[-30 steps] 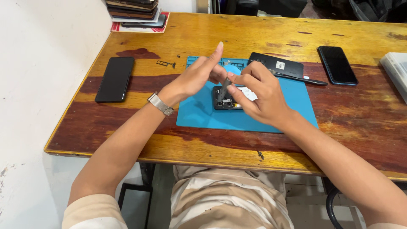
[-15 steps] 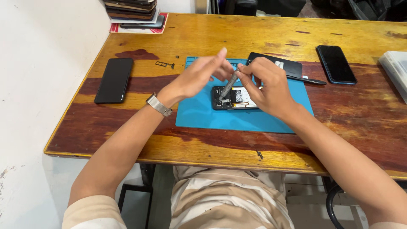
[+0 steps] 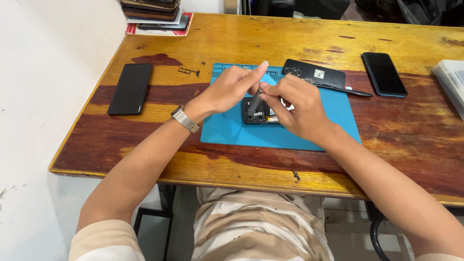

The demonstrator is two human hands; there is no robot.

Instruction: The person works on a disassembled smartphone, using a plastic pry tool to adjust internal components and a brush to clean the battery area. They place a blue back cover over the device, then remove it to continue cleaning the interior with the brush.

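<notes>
From the head camera, both hands are meeting over an opened phone [image 3: 258,116] that is lying on a blue mat [image 3: 232,130] in the middle of the worktop [image 3: 241,43]. The mat is probably keeping small parts from rolling away. The left hand [image 3: 232,89] and the right hand [image 3: 295,106] are pinching together a thin grey strip [image 3: 254,100] just above the phone; the fingers are closed on it. A dark back cover [image 3: 314,73] and a thin tool [image 3: 345,90] are resting at the far edge of the mat. A clear box [image 3: 452,82] is sitting at the right edge; I cannot tell what is inside.
</notes>
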